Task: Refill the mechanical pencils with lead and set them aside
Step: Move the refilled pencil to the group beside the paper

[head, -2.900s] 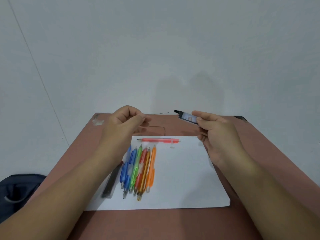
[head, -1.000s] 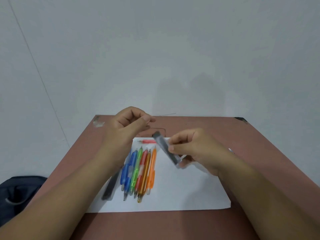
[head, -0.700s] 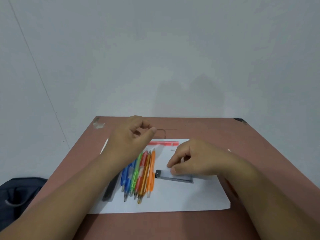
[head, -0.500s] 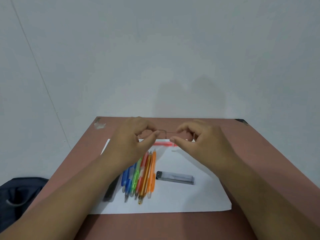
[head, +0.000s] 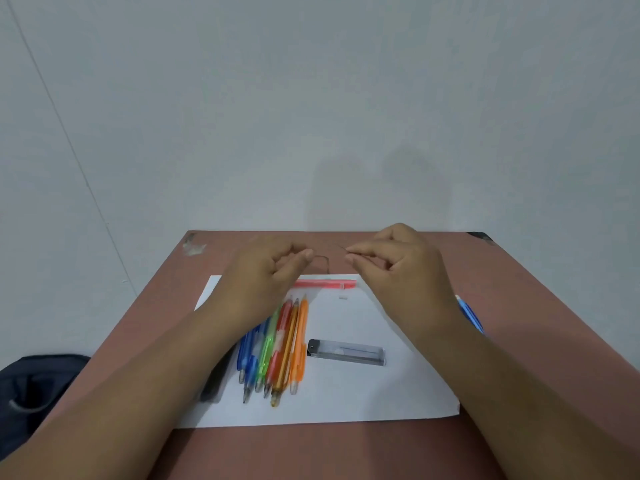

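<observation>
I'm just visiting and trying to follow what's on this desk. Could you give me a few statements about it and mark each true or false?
1. The lead case lies flat on the white paper. True.
2. The right hand grips the lead case. False: it pinches a thin lead; the case lies apart, nearer the person.
3. The red pencil lies crosswise beyond the row of coloured pencils. True.
4. The left hand lies flat on the paper. False: it is raised, its fingers curled.
5. A blue pencil lies beside the right forearm. True.
</observation>
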### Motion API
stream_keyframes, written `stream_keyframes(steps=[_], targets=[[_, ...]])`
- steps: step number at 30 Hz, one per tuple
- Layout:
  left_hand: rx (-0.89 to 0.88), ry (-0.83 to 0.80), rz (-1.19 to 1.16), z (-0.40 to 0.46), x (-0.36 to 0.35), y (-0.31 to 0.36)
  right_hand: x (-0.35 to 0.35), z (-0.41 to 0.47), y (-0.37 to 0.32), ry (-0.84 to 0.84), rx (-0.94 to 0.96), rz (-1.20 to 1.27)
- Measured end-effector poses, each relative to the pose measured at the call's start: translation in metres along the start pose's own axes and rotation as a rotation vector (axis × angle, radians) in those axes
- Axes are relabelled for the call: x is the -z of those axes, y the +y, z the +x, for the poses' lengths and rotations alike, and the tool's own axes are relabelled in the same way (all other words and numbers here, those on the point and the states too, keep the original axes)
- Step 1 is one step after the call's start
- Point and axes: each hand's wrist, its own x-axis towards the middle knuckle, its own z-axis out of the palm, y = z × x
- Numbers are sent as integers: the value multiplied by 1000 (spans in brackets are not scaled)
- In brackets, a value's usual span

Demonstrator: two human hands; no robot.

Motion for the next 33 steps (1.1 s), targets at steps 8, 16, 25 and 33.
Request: stream_keyframes(steps=[8,16,25,33], targets=[[124,-221,265,12,-13,-18,5,0,-6,-20,-98,-7],[180,-116,190,13,-12,-21,9,0,-9,-4,-228,159],[175,67,-278,6,-2,-21,20,-2,-23,23,-225,702],[26,-14,-426,0,-2,-9,14,-12,-40,-37,-131,1013]])
